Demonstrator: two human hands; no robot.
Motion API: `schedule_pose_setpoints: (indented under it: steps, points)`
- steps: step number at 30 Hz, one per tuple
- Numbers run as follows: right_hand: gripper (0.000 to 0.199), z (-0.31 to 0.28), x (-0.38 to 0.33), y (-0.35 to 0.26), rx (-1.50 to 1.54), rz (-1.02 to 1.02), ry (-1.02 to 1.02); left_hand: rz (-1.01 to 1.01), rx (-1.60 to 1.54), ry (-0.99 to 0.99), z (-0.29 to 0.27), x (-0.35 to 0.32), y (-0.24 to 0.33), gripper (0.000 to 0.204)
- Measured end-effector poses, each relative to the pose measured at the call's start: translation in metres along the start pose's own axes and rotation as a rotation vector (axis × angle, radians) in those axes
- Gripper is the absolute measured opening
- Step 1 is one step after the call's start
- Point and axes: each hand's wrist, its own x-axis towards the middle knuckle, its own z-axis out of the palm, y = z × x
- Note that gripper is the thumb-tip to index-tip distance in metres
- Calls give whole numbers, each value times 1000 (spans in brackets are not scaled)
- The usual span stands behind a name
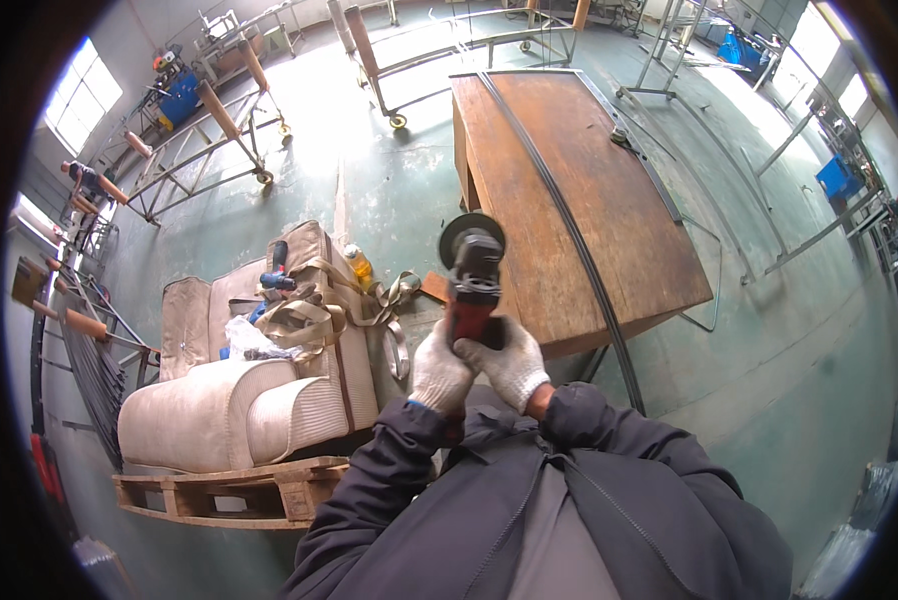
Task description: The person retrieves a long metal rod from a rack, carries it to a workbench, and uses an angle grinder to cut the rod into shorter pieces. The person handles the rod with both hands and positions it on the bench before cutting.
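In front of my chest I hold a red and black angle grinder point(471, 285) with both gloved hands. Its round dark disc point(459, 238) points away from me, left of the table's near-left edge. My left hand point(439, 370), in a white knit glove, is wrapped round the left side of the grinder's body. On the other side my right hand point(509, 362), gloved alike, closes on the same body, fingers partly hidden. To the right stands a brown wooden table point(609, 200), with long dark metal bars point(554, 190) lying lengthwise across it.
At left, a beige armchair point(209, 400) rests on a wooden pallet point(299, 495). On it lie a cordless drill point(277, 272), tan straps point(304, 320) and a bottle of yellow liquid point(358, 265). Wheeled metal racks point(204, 150) stand farther off; metal frames point(759, 200) lie to the right.
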Motion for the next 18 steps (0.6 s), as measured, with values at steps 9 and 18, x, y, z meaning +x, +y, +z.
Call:
schedule_pose_setpoints:
  steps: [9,18]
  points:
    - [55,54,160,5,-112,-3,-331,-309,94,87,-78,109,-53,43]
    - [40,13,390,9,-279,-72,262,-430,273,17,-213,315,-61,41]
